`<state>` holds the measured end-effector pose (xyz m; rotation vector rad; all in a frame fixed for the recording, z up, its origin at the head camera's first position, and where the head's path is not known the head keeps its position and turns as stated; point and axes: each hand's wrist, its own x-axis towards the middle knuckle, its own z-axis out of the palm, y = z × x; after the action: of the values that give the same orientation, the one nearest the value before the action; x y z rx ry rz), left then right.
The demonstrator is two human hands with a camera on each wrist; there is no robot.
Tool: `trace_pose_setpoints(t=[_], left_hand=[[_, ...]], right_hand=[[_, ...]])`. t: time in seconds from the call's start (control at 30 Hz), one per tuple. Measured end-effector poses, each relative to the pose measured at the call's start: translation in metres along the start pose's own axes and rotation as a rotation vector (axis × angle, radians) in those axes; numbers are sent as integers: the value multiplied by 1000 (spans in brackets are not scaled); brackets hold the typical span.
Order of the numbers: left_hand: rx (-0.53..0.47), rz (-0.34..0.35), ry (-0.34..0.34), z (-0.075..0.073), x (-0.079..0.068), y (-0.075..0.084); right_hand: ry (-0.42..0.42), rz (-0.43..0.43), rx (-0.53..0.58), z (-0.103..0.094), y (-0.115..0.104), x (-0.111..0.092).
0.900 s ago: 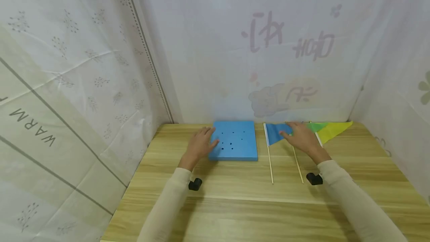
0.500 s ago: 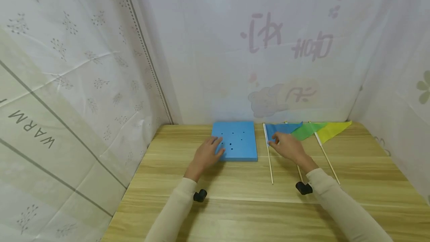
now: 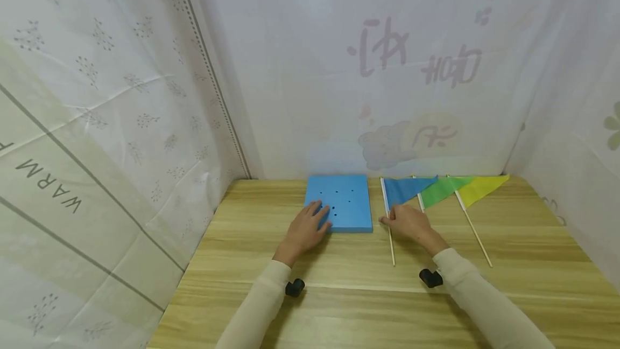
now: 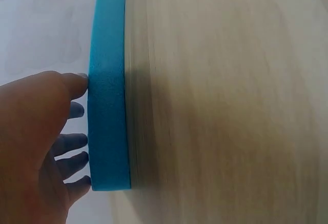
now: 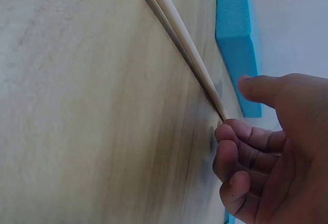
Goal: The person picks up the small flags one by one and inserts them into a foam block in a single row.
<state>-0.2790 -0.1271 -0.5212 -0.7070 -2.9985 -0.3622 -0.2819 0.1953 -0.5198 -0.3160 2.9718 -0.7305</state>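
Observation:
In the head view my left hand (image 3: 303, 228) rests on the left front part of a blue foam board (image 3: 356, 214) dotted with small holes. The left wrist view has its spread fingertips touching the top of the board's thick edge (image 4: 108, 90). My right hand (image 3: 411, 225) is at the wooden stick (image 3: 391, 246) of a blue triangular flag (image 3: 404, 188), just below the cloth. Seen from the right wrist, its fingers curl beside the stick (image 5: 184, 39), the index fingertip at it and the thumb apart.
Right of the blue flag lie a green flag (image 3: 441, 190), its lower stick hidden by my right hand, and a yellow flag (image 3: 479, 190) with its stick pointing forward. Printed curtains (image 3: 310, 96) enclose the wooden table (image 3: 349, 306) at the back and sides.
My right hand has moved left and toward me, from over the green flag to the blue flag's stick. My left hand has slid slightly right and nearer on the board.

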Motion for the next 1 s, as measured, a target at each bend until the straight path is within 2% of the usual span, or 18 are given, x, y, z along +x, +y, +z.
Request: trace_pose_setpoints(t=[0.33,0.73,1.0], left_hand=[[8,-17,-16,2,-2,2],[6,-32,-19,0,-4,3],[8,-24,-8,0,-4,3]], right_hand=[[-56,52,37,4,-2,4],[-57,145,133,2,-6,5],[-52,163,175,1,-6,5]])
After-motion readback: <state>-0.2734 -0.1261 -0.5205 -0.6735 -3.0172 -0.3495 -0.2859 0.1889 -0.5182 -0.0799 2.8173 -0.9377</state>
